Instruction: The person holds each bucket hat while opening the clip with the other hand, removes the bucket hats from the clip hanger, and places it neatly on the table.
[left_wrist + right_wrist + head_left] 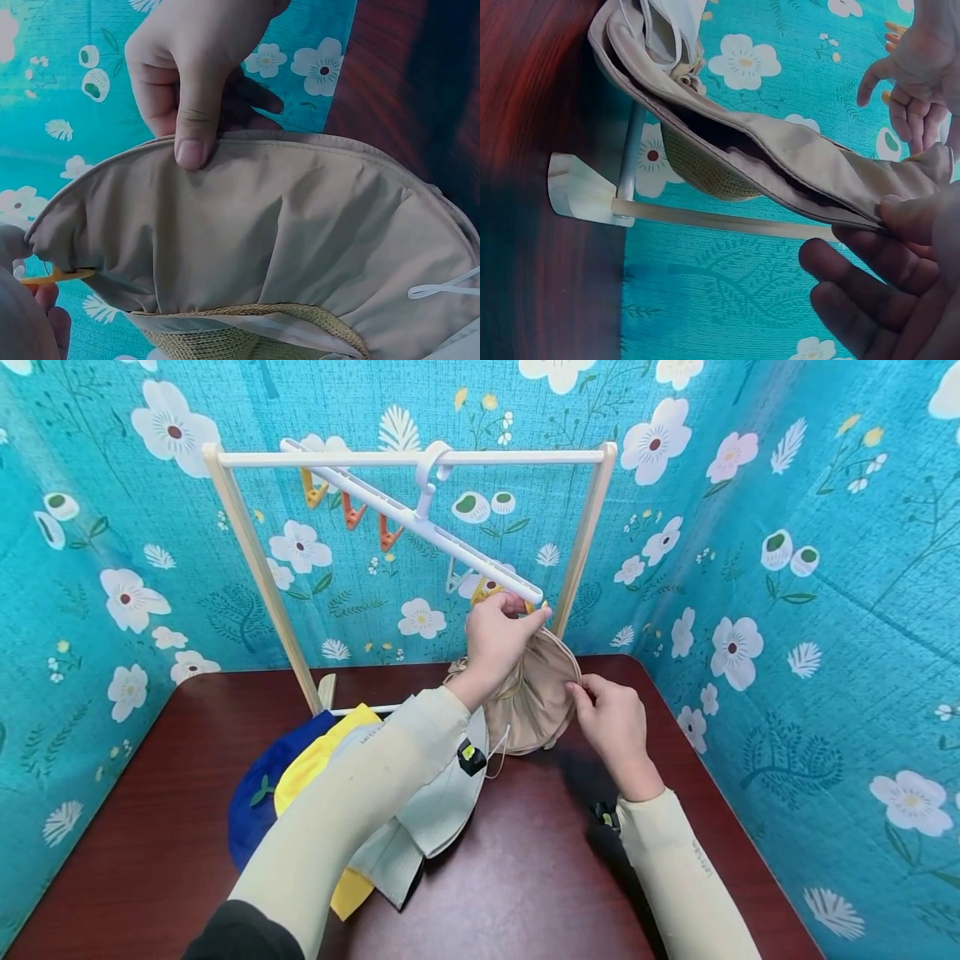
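Observation:
A beige sun hat [536, 693] with a woven crown [214, 343] hangs below the right end of a white clip hanger [420, 524]. At that end my left hand [495, 639] pinches a yellow clip [64, 277], whose tip lies on the hat's brim. My right hand [613, 722] holds the brim's outer edge between thumb and fingers, the thumb pressed on the cloth in the left wrist view. From the right wrist view, the brim [795, 161] looks folded in two layers. Part of the clip is hidden behind my left fingers.
The hanger hooks over a rack [517, 457] with wooden posts. Orange clips [352, 512] and another yellow clip [313, 489] dangle at its left. Blue [251, 785], yellow [351, 893] and grey hats [442, 810] lie on the dark red table [525, 877], partly under my left forearm.

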`<move>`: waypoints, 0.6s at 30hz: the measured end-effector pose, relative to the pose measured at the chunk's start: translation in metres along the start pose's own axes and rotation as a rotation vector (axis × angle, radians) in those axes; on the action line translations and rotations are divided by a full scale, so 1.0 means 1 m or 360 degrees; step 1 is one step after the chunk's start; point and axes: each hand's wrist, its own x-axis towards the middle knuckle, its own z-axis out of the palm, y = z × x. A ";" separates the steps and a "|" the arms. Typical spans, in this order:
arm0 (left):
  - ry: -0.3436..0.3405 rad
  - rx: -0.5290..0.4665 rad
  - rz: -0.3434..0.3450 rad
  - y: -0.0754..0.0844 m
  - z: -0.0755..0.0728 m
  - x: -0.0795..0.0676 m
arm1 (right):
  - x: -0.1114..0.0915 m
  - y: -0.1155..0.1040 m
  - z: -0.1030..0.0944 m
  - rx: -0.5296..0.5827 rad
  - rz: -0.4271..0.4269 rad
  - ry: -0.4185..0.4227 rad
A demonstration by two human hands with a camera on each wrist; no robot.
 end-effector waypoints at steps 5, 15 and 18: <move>-0.0018 0.0003 0.0006 0.000 0.000 0.001 | 0.001 0.002 0.004 0.0084 0.0047 0.0036; -0.0028 0.0046 0.0012 -0.002 0.000 0.005 | 0.002 0.002 0.005 0.0120 0.0108 0.0040; -0.0030 0.0040 0.0025 -0.003 0.001 0.006 | 0.002 0.002 0.004 0.0124 0.0104 0.0043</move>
